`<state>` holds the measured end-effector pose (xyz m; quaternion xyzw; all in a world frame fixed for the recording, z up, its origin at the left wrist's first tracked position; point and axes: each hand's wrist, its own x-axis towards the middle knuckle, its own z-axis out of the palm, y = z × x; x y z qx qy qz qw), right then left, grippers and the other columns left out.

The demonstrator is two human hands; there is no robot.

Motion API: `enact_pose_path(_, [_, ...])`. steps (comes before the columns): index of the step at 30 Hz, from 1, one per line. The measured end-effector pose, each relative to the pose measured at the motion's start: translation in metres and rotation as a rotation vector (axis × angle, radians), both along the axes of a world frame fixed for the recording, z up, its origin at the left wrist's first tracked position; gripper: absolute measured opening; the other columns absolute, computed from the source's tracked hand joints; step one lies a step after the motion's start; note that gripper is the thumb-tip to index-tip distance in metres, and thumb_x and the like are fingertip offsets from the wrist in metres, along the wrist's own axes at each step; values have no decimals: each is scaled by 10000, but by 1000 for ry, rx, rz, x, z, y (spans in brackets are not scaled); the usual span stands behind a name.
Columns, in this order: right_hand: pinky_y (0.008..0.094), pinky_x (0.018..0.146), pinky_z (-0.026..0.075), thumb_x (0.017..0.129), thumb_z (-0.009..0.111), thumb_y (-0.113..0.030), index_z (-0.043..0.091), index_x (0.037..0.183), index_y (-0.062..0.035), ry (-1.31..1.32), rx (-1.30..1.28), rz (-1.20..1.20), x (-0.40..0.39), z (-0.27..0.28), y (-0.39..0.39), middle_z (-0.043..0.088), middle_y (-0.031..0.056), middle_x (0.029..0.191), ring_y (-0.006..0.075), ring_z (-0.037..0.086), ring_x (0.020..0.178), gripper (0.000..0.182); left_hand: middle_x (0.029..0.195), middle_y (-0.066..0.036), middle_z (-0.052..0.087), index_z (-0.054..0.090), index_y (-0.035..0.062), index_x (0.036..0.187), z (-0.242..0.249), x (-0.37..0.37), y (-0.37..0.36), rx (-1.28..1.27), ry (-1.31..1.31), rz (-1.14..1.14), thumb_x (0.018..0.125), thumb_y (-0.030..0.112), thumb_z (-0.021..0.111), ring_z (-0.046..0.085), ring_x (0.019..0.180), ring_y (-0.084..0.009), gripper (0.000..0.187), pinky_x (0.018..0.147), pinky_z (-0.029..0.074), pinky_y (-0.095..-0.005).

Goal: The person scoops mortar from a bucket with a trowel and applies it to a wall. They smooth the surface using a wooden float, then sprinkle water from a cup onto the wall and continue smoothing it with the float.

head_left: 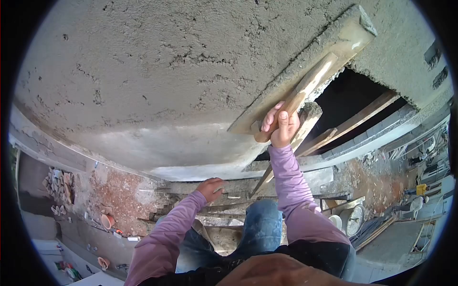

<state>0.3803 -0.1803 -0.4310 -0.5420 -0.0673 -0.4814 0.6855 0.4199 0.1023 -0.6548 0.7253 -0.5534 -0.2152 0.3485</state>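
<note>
My right hand [281,125] is shut on the wooden handle of a long plastering float [315,62] pressed flat against a rough, wet cement-plastered wall [157,71]. The float runs diagonally up to the right and is caked with grey mortar. My left hand [211,188] hangs lower, curled around something small and pale that I cannot make out, near the wooden planks [229,202] below the wall. Both arms wear purple sleeves, and my knee in blue jeans [260,229] is bent beneath them.
A dark opening [353,97] with wooden beams [362,114] across it lies right of the float. Far below are red soil and rubble [119,195], stacked tiles [59,183], orange pots [107,220], buckets [350,219] and rooftops at the right.
</note>
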Motion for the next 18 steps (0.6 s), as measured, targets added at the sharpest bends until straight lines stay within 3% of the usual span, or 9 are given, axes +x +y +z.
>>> enact_pose_path(2, [279,476,465,1023,540,-268,461,1093,5,-77,57,20,9,-34,14,532,80,673,152,523,498,293,1169,-128,644,606,141,1297,-25,0,-15,149,25,-153,905,257,649,612,1109,-336,411,972,496,-416])
enact_pose_path(5, [308,464,476,1028,526,-249,459,1102,-7,-160,80,102,20,-69,25,525,84,676,180,530,490,262,1299,-157,612,503,150,1410,-22,12,-28,527,-162,-340,906,300,649,584,1186,-363,547,1015,465,-454])
enact_pose_path(7, [305,446,476,1033,512,-264,458,1097,-5,-139,68,114,19,-71,30,520,89,685,174,521,485,272,1338,-155,594,493,147,1422,-27,19,-33,570,-239,-258,904,310,649,566,1221,-363,565,1032,453,-459])
enact_pose_path(8, [293,420,457,1022,535,-221,468,1109,-15,-148,112,101,16,-57,29,538,88,682,160,520,466,234,1358,-154,585,488,146,1427,-29,26,-35,590,-276,-214,904,315,649,556,1238,-363,574,1040,447,-462])
enact_pose_path(11, [284,403,439,1025,532,-265,477,1075,-25,-179,130,-25,-4,21,-1,559,94,721,144,503,462,251,1359,-173,573,503,128,1411,-46,29,-44,520,-245,-184,884,301,654,536,1261,-363,575,1074,418,-471])
enact_pose_path(14, [280,428,428,1028,525,-336,474,1012,-44,-214,125,-110,-25,106,-36,477,40,684,128,470,494,297,1354,-176,576,512,133,1405,-37,11,-50,547,-276,-305,877,296,653,537,1255,-372,571,1062,427,-469])
enact_pose_path(18, [280,411,427,1023,537,-328,472,957,-54,-133,9,-131,-18,140,-23,485,35,662,126,473,471,290,1322,-175,595,518,133,1398,-30,-15,-65,471,-258,-451,869,286,651,550,1237,-374,567,1040,443,-470])
